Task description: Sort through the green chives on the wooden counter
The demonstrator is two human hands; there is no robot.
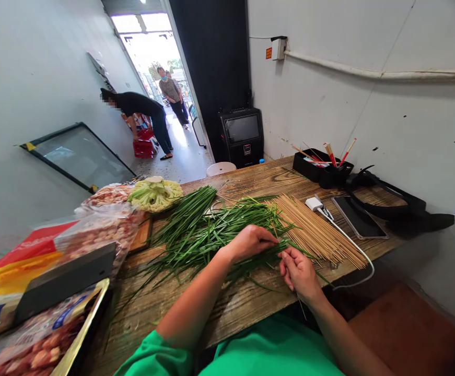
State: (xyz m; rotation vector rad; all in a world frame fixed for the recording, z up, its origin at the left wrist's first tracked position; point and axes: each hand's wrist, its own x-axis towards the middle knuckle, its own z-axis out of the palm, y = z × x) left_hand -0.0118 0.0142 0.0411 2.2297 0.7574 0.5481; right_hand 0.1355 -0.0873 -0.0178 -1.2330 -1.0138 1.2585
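My left hand is closed, its fingertips pinching green garlic chives above the front of the wooden table. Close beside it, my right hand is closed too, with the thin end of a bamboo skewer sticking out below its fingers. Chive tips reach past the right fingertips. The skewer's other end is hidden among hands and leaves. A loose heap of chives lies behind my left hand, with a neater bunch farther back. To the right, many bamboo skewers lie side by side.
Left are a cleaver, bagged meat, a meat tray and cauliflower. Right are a phone, charger cable, black strap and black holder. People are near the doorway.
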